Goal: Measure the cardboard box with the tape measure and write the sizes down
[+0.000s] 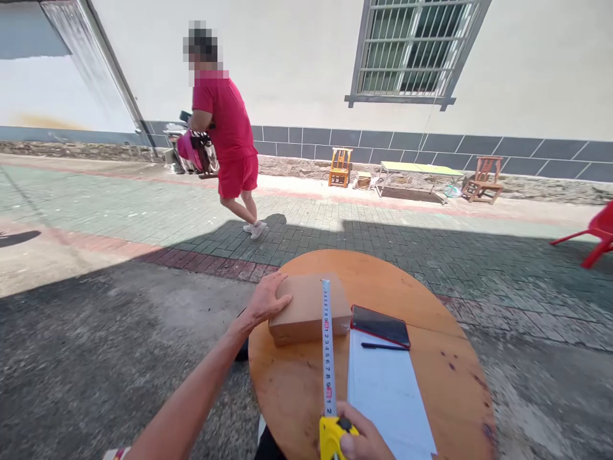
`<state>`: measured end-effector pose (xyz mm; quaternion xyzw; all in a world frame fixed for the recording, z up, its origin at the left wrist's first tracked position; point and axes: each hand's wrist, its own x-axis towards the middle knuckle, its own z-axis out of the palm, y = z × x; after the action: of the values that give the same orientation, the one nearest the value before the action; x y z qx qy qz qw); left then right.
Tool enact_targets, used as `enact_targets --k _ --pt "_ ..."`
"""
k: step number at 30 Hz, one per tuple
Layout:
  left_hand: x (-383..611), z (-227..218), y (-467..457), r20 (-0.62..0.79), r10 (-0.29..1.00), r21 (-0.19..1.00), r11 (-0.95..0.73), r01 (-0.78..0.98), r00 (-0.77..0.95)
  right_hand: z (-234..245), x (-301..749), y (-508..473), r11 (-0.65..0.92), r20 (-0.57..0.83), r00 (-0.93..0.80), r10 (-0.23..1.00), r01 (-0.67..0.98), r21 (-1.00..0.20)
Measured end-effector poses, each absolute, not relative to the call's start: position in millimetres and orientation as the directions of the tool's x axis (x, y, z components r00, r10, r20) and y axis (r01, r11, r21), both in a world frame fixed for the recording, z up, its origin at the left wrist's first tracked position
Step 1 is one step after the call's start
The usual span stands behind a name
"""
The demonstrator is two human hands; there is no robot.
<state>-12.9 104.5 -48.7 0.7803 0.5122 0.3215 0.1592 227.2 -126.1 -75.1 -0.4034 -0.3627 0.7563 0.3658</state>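
Observation:
A flat brown cardboard box [306, 305] lies on a round wooden table [431, 306]. My left hand [265, 298] rests flat on the box's left edge, fingers stretched out. My right hand [364, 439], at the bottom of the view, grips a yellow tape measure [334, 437]. Its white blade [327, 345] runs straight up across the top of the box to its far edge.
A dark phone [382, 325], a black pen [383, 347] and white paper [387, 396] lie right of the box. A person in red [227, 128] walks on the paving beyond. Small wooden chairs [340, 167], a low table [416, 171] and a red plastic chair [596, 236] stand further off.

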Motion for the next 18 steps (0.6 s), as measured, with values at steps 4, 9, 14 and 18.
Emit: enact_targets --k 4,9,14,18 --pt "-6 -48 116 0.335 0.883 0.557 -0.467 0.687 0.329 -49 204 -86 -0.516 -0.364 -0.433 0.825 -0.315 -0.796" --pt "-7 -51 124 0.332 0.873 0.543 -0.487 0.684 0.358 -37 186 -72 -0.565 -0.464 -0.344 0.816 -0.308 -0.766" --pt "-6 -55 122 0.330 0.857 0.555 -0.515 0.653 0.396 -37 184 -85 -0.546 -0.460 -0.302 0.835 -0.354 -0.760" --pt "-10 -61 130 0.320 0.853 0.568 -0.521 0.637 0.412 -36 179 -84 -0.528 -0.440 -0.293 0.849 -0.413 -0.742"
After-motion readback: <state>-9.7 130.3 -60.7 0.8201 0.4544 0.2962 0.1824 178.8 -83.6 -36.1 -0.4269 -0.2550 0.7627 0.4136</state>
